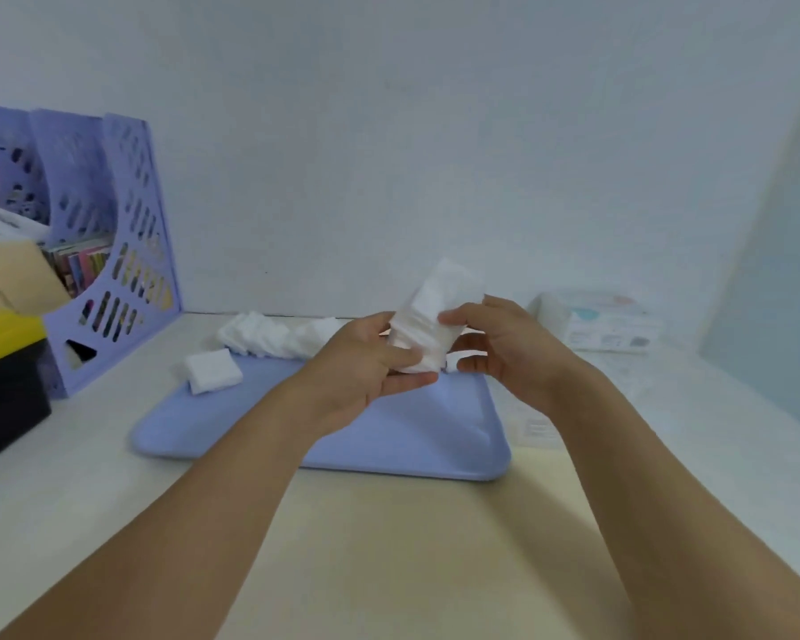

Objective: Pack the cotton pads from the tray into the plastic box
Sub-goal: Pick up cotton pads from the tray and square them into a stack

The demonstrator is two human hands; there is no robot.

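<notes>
A light purple tray (403,436) lies on the desk in front of me. Above its far right part my left hand (370,362) grips the lower end of a clear plastic box (428,334) stuffed with white cotton pads, which stick out of its top. My right hand (495,344) holds the box's upper right side with fingertips on the pads. A row of loose cotton pads (273,337) lies along the tray's far edge. A small stack of pads (213,369) sits at the tray's far left corner.
A purple file rack (112,251) with books stands at the back left, next to a yellow and black box (5,367). A white printed package (606,323) lies at the back right. The white wall rises directly behind the desk.
</notes>
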